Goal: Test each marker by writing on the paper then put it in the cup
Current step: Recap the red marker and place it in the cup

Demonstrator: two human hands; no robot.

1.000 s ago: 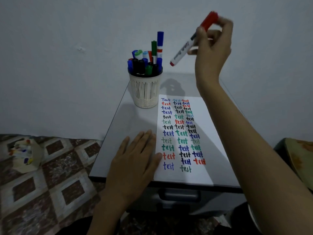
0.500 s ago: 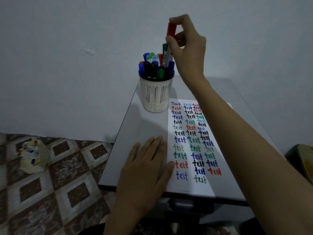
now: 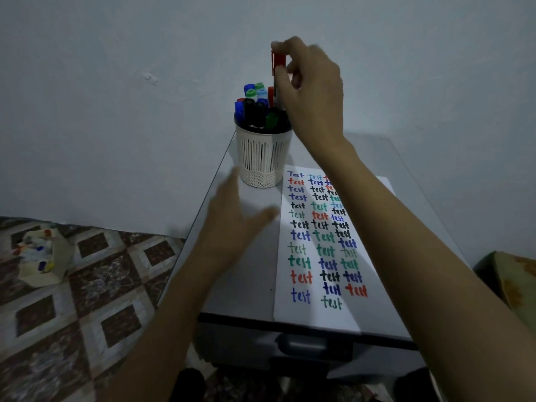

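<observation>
A white slatted cup (image 3: 262, 161) stands at the back of the small grey table (image 3: 246, 285), packed with several capped markers in blue, black, green and red. My right hand (image 3: 311, 91) pinches the red cap of a red marker (image 3: 278, 60) that stands upright with its lower end in the cup. The white paper (image 3: 368, 242), covered with rows of the word "test" in several colours, lies to the right of the cup. My left hand (image 3: 232, 224) hovers blurred above the table just left of the paper, fingers spread.
The table stands against a pale wall and has a drawer handle (image 3: 304, 342) at its front edge. On the patterned tile floor to the left lies a small box of coloured items (image 3: 39, 258). A green object (image 3: 519, 282) is at the right edge.
My right hand has brought the red marker down from the air into the cup. My left hand has lifted off the paper's edge and moved up and left.
</observation>
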